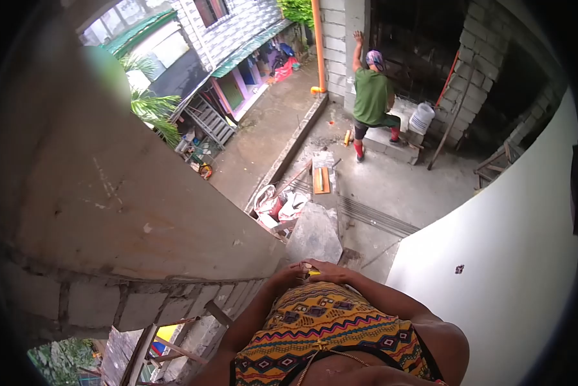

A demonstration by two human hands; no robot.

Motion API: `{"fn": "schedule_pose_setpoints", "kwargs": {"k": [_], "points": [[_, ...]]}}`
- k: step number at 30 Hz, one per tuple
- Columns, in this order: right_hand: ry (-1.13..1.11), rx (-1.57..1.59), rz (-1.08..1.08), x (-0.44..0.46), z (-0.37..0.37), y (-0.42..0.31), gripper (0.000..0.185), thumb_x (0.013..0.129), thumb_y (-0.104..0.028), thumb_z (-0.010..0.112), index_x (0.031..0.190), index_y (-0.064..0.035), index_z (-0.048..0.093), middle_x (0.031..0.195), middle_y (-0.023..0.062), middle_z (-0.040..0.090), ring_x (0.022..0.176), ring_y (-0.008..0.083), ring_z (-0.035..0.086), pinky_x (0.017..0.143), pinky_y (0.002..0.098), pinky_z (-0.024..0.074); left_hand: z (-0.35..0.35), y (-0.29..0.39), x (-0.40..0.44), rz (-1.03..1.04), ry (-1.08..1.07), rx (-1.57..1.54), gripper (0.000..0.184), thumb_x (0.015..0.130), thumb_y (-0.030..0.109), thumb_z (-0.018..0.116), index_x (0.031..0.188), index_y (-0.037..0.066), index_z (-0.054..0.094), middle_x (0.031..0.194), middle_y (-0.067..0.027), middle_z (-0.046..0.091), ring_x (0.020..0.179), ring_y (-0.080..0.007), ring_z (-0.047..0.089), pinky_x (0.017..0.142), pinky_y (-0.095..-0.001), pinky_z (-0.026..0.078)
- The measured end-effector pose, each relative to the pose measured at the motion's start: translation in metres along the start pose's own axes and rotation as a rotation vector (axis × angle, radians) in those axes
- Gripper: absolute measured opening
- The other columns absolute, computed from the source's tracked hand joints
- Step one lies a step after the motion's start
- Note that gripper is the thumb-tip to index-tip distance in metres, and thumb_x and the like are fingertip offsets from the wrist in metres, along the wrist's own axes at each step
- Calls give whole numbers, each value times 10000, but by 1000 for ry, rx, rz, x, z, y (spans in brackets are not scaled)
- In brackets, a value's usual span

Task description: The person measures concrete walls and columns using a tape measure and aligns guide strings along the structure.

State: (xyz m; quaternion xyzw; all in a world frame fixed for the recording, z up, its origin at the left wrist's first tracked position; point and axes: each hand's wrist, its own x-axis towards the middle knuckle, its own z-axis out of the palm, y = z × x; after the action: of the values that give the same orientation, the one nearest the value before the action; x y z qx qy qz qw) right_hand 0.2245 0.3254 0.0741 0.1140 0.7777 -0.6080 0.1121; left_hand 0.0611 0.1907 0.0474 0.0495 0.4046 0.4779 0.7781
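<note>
My left hand [292, 275] and my right hand [329, 271] meet in front of my belly, at the hem of a patterned yellow tank top [340, 321]. Their fingers are curled in and nearly touch. Between them shows a small yellow object [313, 273], mostly covered by the fingers, so its kind is unclear. It seems to sit in the right hand's grip; whether the left holds part of it is hard to see. Just beyond the hands lies a grey, cement-stained board [315, 235]. Farther out rests an orange-brown plastering float [322, 181] with a handle.
A co-worker in a green shirt [372, 96] leans one hand on a post, a foot on a block step. A white bucket [421, 118] stands beside. Steel bars [379, 217] and sacks [292, 204] lie below. A rough wall [147, 206] rises left, a white wall [495, 238] right.
</note>
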Motion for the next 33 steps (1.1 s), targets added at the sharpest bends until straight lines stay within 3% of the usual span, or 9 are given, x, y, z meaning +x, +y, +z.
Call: {"fn": "schedule_pose_setpoints", "kwargs": {"k": [7,9,13,19,21,23,27,31,33], "points": [[-26,108,114,-26,-12,-35,787,784,-502,584,1380,-75,297,1287,219,462,1178,315,469,986,372,356,14,2,-3,-8,72,132,175,848,273,638,963,161,568,735,68,501,639,-45,471,564,-233,390],[23,205,146,-29,-14,-37,773,795,-502,598,1373,-74,314,1249,186,491,1146,260,489,962,347,368,16,7,-2,38,-62,349,158,852,285,621,921,149,582,761,55,554,658,-51,505,571,-232,411],[124,283,67,-29,-13,-27,664,777,-451,578,1297,-67,426,1039,140,589,959,221,543,872,345,409,37,20,-11,122,3,388,137,844,211,608,854,76,586,820,-22,634,696,-87,597,635,-234,482],[141,319,-107,-27,-15,-40,580,680,-223,466,1227,-33,501,1036,160,603,927,251,572,858,325,427,43,33,-27,285,106,501,157,826,156,613,729,84,512,659,8,557,624,-99,585,588,-243,470],[115,268,-107,-29,-17,-60,647,653,-269,453,1257,-35,477,829,94,609,680,165,537,611,276,426,53,44,-46,325,151,545,186,811,140,620,684,81,496,639,12,541,626,-99,590,584,-245,471],[70,176,-152,-24,-16,-50,429,754,-260,447,1086,-26,586,749,61,589,659,149,525,606,277,419,68,54,-62,394,205,863,231,767,98,625,612,81,454,578,20,499,572,-87,578,534,-247,458],[-54,31,-16,-19,-25,-47,315,863,-304,522,851,-11,639,681,22,568,634,116,493,600,269,410,80,73,-101,572,369,824,320,696,48,659,539,74,381,495,20,440,453,-72,522,424,-239,390],[-138,152,-34,-24,-41,-55,197,869,-182,561,891,-27,680,696,5,571,637,87,482,582,249,403,97,110,-156,636,389,1125,335,719,76,677,540,41,396,481,3,475,483,-63,529,430,-235,373],[-145,94,108,-31,-56,-72,192,887,-178,572,896,-27,691,686,5,574,630,84,500,579,243,417,108,130,-186,658,375,1124,341,716,66,692,546,25,399,491,-6,470,500,-62,536,428,-244,361]]}}
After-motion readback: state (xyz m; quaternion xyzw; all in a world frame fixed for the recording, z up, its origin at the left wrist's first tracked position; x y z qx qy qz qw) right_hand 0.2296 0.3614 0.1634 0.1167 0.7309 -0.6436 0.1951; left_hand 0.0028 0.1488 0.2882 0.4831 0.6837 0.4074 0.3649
